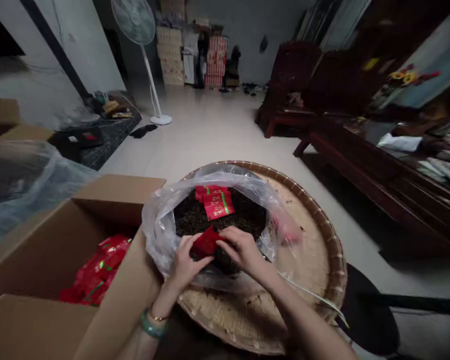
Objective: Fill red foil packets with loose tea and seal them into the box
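My left hand point(185, 262) and my right hand point(240, 247) both pinch a small red packet point(207, 242) over a clear plastic bag point(161, 225) full of dark loose tea leaves point(189, 217). Two more red packets point(217, 202) lie on the leaves at the far side. The bag rests on a round woven bamboo tray point(315, 250). A green bangle sits on my left wrist.
An open cardboard box point(108, 200) at left holds several filled red packets point(97, 272). Another box with plastic sheeting point(18, 175) is far left. A dark wooden table point(378, 170) stands right, a standing fan point(142, 55) and stacked cartons point(195, 55) behind.
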Available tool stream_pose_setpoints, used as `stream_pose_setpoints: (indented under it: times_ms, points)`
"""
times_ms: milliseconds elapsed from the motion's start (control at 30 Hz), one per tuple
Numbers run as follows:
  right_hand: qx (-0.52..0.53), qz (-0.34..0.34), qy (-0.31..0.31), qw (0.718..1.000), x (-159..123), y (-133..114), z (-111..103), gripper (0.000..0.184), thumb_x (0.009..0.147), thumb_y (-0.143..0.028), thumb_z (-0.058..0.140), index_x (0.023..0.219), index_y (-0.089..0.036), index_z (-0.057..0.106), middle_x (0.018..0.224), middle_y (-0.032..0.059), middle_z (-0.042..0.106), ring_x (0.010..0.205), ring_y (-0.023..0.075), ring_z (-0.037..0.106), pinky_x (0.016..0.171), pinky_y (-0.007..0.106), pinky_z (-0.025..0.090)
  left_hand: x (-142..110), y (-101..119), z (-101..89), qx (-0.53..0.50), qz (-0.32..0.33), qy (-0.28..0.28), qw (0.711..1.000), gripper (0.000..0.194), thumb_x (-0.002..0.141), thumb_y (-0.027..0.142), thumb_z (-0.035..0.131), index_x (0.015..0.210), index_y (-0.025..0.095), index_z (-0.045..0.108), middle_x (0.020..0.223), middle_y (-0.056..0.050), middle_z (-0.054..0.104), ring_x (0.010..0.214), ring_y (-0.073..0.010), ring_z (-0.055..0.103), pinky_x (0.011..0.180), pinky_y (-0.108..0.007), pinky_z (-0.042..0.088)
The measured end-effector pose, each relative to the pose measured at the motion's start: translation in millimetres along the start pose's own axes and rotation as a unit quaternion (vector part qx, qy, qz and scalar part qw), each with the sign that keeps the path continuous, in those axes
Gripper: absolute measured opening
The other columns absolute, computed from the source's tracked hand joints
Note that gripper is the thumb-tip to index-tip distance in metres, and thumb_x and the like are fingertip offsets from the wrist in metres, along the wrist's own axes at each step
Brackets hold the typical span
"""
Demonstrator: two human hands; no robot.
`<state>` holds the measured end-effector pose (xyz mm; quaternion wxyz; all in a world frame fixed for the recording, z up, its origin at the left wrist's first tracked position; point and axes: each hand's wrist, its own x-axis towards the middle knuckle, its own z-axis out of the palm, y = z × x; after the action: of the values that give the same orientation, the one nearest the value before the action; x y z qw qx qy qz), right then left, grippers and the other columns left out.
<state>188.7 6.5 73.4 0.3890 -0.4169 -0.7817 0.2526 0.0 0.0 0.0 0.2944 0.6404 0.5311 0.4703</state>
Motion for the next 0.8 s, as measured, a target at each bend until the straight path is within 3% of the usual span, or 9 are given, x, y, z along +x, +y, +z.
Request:
stream_pose_setpoints:
  times_ms: [200, 333, 400, 467, 567, 633, 800]
  points:
    - [0.022, 0.039, -0.054, 0.998, -5, -11, -42, 0.021, 0.091, -0.029, 0.052, 0.079, -0.017, 0.064, 0.084, 0.0054, 0.065, 0.077, 0.0144, 0.06, 0.068, 0.024, 0.046, 2, 5, -5.9, -0.075, -0.09, -0.154, 0.981, 0.021, 0.067, 0.029, 0.071, 0.082, 0.015, 0.071, 0.073, -0.002, 0.071, 0.067, -0.017, 0.063, 0.064, -0.026, 0.05]
    - [0.03, 0.062, -0.039, 0.997, -8, -20, -65, 0.024, 0.091, -0.028, 0.052, 0.074, -0.016, 0.064, 0.084, 0.0058, 0.064, 0.076, 0.0144, 0.06, 0.067, 0.024, 0.047, 3, 9, -14.5, -0.132, -0.121, -0.186, 0.966, 0.017, 0.069, 0.027, 0.069, 0.079, 0.014, 0.068, 0.069, -0.001, 0.069, 0.066, -0.0149, 0.062, 0.064, -0.024, 0.05]
    - [0.015, 0.052, -0.04, 0.998, -8, -23, -69, 0.021, 0.091, -0.026, 0.051, 0.079, -0.016, 0.065, 0.089, 0.0066, 0.064, 0.08, 0.0147, 0.061, 0.07, 0.024, 0.048, 4, 12, -17.4, -0.183, -0.14, -0.2, 0.952, 0.026, 0.068, 0.024, 0.07, 0.092, 0.015, 0.065, 0.084, -0.004, 0.07, 0.078, -0.0167, 0.065, 0.073, -0.026, 0.051]
    - [-0.009, 0.029, -0.056, 0.998, -8, -24, -65, 0.017, 0.091, -0.024, 0.051, 0.086, -0.017, 0.065, 0.093, 0.0075, 0.065, 0.083, 0.015, 0.062, 0.074, 0.025, 0.049, 3, 17, -17.3, -0.241, -0.154, -0.241, 0.928, 0.05, 0.064, 0.021, 0.073, 0.112, 0.017, 0.059, 0.106, -0.009, 0.068, 0.094, -0.0195, 0.064, 0.081, -0.028, 0.051]
    - [-0.053, 0.002, -0.059, 0.997, -11, -27, -52, 0.017, 0.092, -0.021, 0.048, 0.092, -0.016, 0.064, 0.095, 0.0084, 0.064, 0.083, 0.0148, 0.062, 0.073, 0.025, 0.05, 2, 25, -10.9, -0.283, -0.18, -0.298, 0.894, 0.077, 0.059, 0.019, 0.076, 0.13, 0.018, 0.047, 0.12, -0.013, 0.063, 0.097, -0.022, 0.064, 0.081, -0.032, 0.053]
    - [-0.082, -0.015, -0.075, 0.994, -15, -32, -46, 0.018, 0.093, -0.02, 0.045, 0.093, -0.017, 0.063, 0.098, 0.0083, 0.063, 0.082, 0.0141, 0.062, 0.071, 0.024, 0.051, -1, 29, -4.2, -0.262, -0.192, -0.288, 0.901, 0.072, 0.058, 0.02, 0.077, 0.126, 0.016, 0.052, 0.114, -0.012, 0.066, 0.094, -0.0228, 0.065, 0.082, -0.035, 0.053]
    - [-0.115, -0.051, -0.121, 0.985, -25, -55, -47, 0.014, 0.091, -0.026, 0.049, 0.094, -0.017, 0.059, 0.105, 0.0101, 0.061, 0.094, 0.0169, 0.06, 0.08, 0.028, 0.052, -6, 38, 4.3, -0.157, -0.144, -0.247, 0.945, 0.032, 0.061, 0.019, 0.072, 0.093, 0.013, 0.072, 0.09, -0.007, 0.074, 0.085, -0.024, 0.067, 0.081, -0.036, 0.052]
